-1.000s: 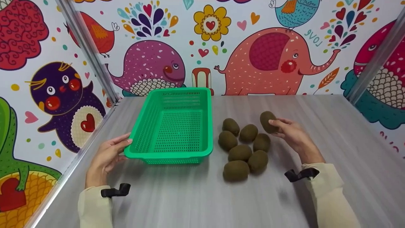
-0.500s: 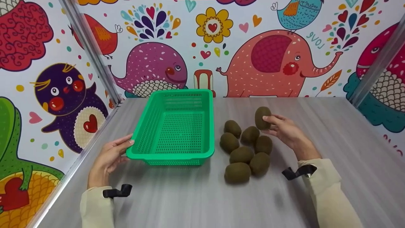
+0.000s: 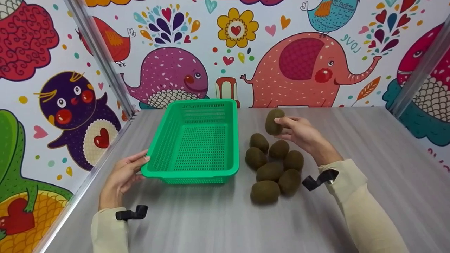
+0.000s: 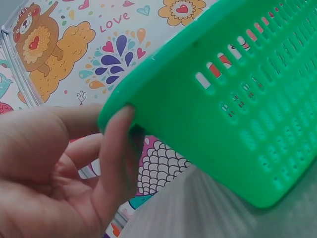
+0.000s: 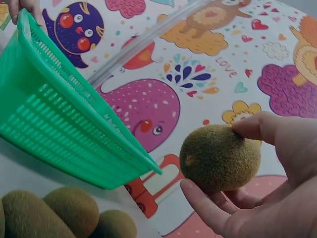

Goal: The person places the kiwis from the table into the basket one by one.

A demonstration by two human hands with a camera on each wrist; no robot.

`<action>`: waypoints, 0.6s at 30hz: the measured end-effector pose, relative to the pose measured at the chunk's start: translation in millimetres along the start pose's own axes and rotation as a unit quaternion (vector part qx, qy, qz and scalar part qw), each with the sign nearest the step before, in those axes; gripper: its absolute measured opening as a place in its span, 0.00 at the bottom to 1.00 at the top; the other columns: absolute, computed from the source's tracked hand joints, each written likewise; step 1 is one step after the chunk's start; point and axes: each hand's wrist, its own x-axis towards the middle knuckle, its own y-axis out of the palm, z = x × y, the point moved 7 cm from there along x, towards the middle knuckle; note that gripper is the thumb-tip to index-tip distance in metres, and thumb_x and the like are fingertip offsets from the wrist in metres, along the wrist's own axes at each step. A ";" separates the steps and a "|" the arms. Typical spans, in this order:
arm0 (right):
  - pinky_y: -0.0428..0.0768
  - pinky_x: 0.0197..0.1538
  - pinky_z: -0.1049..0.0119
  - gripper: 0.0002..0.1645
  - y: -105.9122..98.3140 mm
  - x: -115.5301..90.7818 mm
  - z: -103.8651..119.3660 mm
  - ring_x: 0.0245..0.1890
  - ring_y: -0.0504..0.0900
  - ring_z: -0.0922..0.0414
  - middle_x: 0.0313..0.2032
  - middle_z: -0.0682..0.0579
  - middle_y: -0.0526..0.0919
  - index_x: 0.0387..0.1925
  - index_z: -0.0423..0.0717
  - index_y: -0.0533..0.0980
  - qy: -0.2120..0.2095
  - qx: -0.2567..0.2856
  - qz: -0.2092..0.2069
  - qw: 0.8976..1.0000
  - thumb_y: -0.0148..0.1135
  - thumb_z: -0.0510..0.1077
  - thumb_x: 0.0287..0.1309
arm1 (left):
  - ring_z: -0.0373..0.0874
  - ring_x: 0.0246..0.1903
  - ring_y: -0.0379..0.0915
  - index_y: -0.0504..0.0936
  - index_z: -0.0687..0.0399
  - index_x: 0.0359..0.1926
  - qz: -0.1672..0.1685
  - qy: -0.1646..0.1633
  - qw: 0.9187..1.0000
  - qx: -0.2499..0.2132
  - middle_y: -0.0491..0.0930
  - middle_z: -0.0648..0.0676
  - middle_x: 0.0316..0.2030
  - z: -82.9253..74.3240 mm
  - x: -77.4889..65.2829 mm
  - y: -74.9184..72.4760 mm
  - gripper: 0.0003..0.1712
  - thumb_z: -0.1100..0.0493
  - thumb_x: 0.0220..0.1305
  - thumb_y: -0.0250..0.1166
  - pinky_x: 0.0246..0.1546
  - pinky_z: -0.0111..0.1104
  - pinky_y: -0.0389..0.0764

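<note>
A brown fuzzy kiwi is pinched between the thumb and fingers of my right hand, above the table and to the right of the basket. The right wrist view shows the same kiwi held at its side. My left hand grips the near left corner of the green plastic basket, thumb over the rim and fingers beneath it, as the left wrist view shows. The basket's slotted floor is bare. Several more kiwis lie in a cluster on the table between the basket and my right forearm.
The grey table runs back to a cartoon-printed wall. Another printed panel and metal frame posts bound the left side. A further post stands at the right. Black brackets are strapped to both wrists.
My right hand has carried the kiwi leftward and slightly farther back, toward the basket's right side. The left hand keeps its grip on the basket corner. The clustered kiwis stay put.
</note>
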 end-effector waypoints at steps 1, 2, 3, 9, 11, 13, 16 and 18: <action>0.82 0.58 0.67 0.38 3.8 1.9 1.9 0.61 0.73 0.50 0.61 0.45 0.68 0.70 0.37 0.57 -0.002 -0.002 0.003 1.000 0.58 0.54 0.71 | 0.34 0.32 0.84 0.59 0.61 0.76 0.002 0.001 1.000 0.000 0.87 0.39 0.39 -0.2 -0.8 -0.7 0.39 0.55 0.71 0.64 0.31 0.29 0.85; 0.82 0.57 0.66 0.38 7.5 3.9 3.8 0.61 0.74 0.50 0.61 0.45 0.68 0.71 0.37 0.57 -0.004 0.001 0.004 1.000 0.57 0.53 0.71 | 0.34 0.33 0.84 0.58 0.61 0.76 0.003 0.001 1.000 0.001 0.86 0.38 0.39 -0.2 -1.5 -1.4 0.39 0.54 0.71 0.63 0.31 0.28 0.85; 0.83 0.57 0.66 0.38 11.1 6.0 5.7 0.61 0.74 0.50 0.62 0.44 0.68 0.72 0.38 0.56 -0.008 0.004 0.003 1.000 0.57 0.53 0.72 | 0.34 0.33 0.84 0.57 0.61 0.76 0.003 0.002 1.000 0.001 0.86 0.38 0.40 -0.3 -2.4 -2.2 0.40 0.54 0.71 0.63 0.31 0.28 0.85; 0.80 0.62 0.60 0.41 25.8 12.4 12.1 0.62 0.74 0.50 0.64 0.42 0.67 0.74 0.40 0.53 -0.017 0.002 -0.010 1.000 0.57 0.52 0.71 | 0.33 0.31 0.84 0.57 0.60 0.76 0.001 0.001 1.000 0.001 0.86 0.37 0.39 0.3 -2.0 -1.0 0.39 0.54 0.72 0.62 0.31 0.27 0.85; 0.78 0.65 0.57 0.39 30.9 14.3 13.2 0.63 0.73 0.48 0.65 0.42 0.67 0.74 0.41 0.55 -0.014 -0.004 -0.011 1.000 0.56 0.52 0.71 | 0.34 0.32 0.84 0.57 0.60 0.76 0.003 0.000 1.000 0.002 0.86 0.38 0.40 0.0 -2.3 -1.2 0.40 0.54 0.71 0.63 0.32 0.28 0.85; 0.76 0.67 0.55 0.37 36.4 16.3 15.4 0.64 0.72 0.47 0.65 0.41 0.66 0.73 0.42 0.56 -0.011 -0.012 -0.009 1.000 0.56 0.52 0.71 | 0.34 0.32 0.84 0.57 0.60 0.76 0.005 -0.001 1.000 0.005 0.86 0.37 0.40 -0.1 -2.6 -1.2 0.40 0.53 0.71 0.63 0.33 0.28 0.85; 0.77 0.66 0.56 0.37 45.0 19.5 20.3 0.65 0.73 0.46 0.66 0.41 0.67 0.72 0.41 0.57 -0.008 -0.021 -0.006 1.000 0.57 0.52 0.71 | 0.33 0.32 0.84 0.57 0.60 0.76 0.005 0.000 1.000 0.006 0.86 0.38 0.40 -0.1 -2.4 -0.9 0.40 0.53 0.71 0.63 0.32 0.28 0.85; 0.78 0.65 0.57 0.37 50.1 22.0 23.1 0.65 0.74 0.46 0.66 0.41 0.67 0.71 0.40 0.58 -0.005 -0.024 -0.003 1.000 0.58 0.53 0.70 | 0.34 0.32 0.84 0.57 0.60 0.76 0.006 0.003 1.000 0.004 0.86 0.39 0.40 0.2 -1.8 -0.2 0.39 0.54 0.71 0.63 0.32 0.28 0.85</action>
